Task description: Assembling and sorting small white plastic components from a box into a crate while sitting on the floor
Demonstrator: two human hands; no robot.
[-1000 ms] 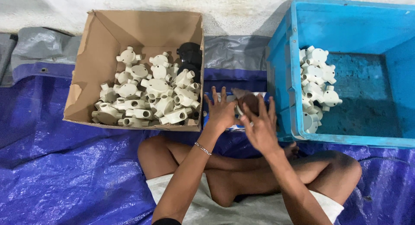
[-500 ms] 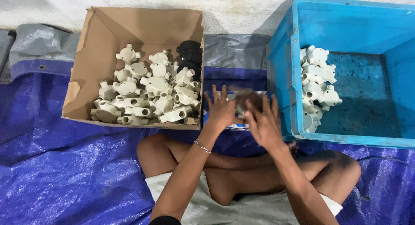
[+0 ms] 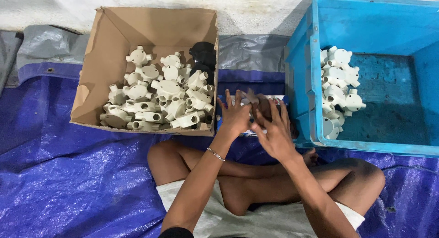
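Bright, even light; moving hands blurred

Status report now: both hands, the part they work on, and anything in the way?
Left hand and right hand together on a small dark part, mostly hidden. Grip unclear. Cardboard box left, blue crate right, nothing between.

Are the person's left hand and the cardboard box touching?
Apart. The head view shows blue tarp between the left hand and the near wall of the cardboard box.
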